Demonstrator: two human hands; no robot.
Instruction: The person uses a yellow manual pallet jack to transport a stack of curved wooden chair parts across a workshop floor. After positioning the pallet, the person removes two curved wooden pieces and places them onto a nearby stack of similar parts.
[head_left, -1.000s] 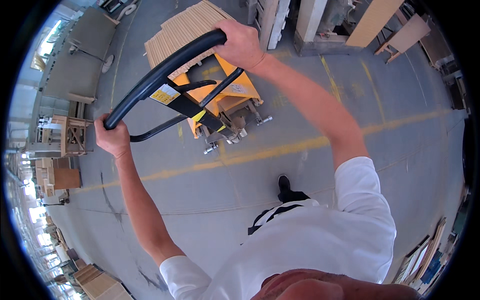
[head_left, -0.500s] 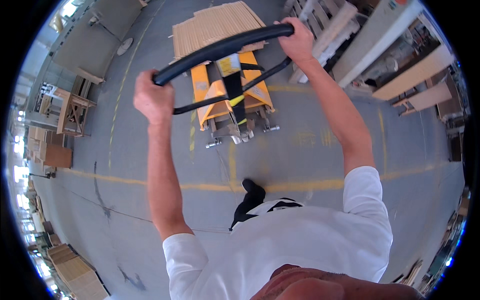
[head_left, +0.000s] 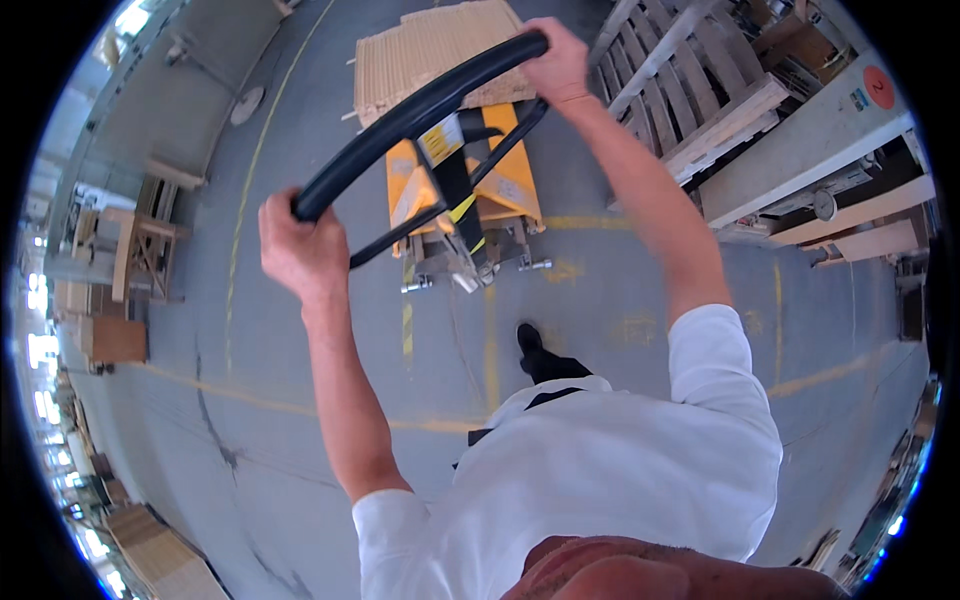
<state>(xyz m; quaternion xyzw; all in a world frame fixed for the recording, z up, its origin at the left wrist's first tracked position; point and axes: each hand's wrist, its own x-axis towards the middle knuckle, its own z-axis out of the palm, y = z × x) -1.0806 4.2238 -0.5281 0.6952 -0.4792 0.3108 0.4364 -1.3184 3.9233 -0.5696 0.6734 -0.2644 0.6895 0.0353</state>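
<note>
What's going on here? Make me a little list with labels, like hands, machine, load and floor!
left hand: closed around the left end of the black loop handle
right hand: closed around the handle's right end
machine: yellow pallet jack, its wheels on the floor
load: stack of light wooden boards on the jack
floor: grey concrete floor with yellow lines
to the right: wooden pallets

1. The pallet jack's handle loop (head_left: 420, 110), upper middle of the frame, is plain black.
2. The pallet jack body (head_left: 500, 180) below it is orange-yellow, with a black-and-yellow striped strip on the stem.
3. The stacked boards (head_left: 430, 50) at top centre are pale tan.
4. The concrete floor (head_left: 300, 400) is grey with faded yellow lines.
5. The shirt (head_left: 600, 480), lower right, is white; the shoe (head_left: 528, 340) is black.
</note>
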